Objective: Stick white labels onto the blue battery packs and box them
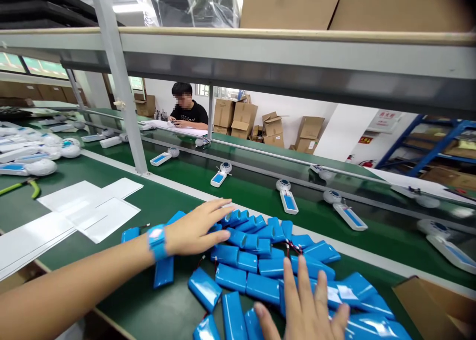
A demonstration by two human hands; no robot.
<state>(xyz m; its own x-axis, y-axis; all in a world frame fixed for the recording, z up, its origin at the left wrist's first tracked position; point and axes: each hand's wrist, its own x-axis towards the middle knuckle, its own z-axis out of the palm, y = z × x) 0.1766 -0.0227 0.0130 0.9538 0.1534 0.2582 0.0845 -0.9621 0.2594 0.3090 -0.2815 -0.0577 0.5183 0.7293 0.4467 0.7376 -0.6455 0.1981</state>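
Note:
Many blue shrink-wrapped battery packs (230, 277), some with thin red and black wires, lie spread over the green bench. My left hand (197, 228), with a blue band (157, 242) at its wrist, reaches over the far left part of the pile. Its fingers are stretched out and their tips are at the packs. Low in the view, my right hand (307, 305) has its fingers spread over the right part of the pile. Neither hand grips a pack; whether the right palm touches any is hidden.
White handheld devices (288, 196) with blue inserts lie along a green conveyor (253, 189). More devices (40, 167), green-handled pliers (22, 185) and white sheets (107, 216) are left. A cardboard box (427, 305) stands right. Overhead runs a shelf (260, 52); a person (189, 112) sits beyond.

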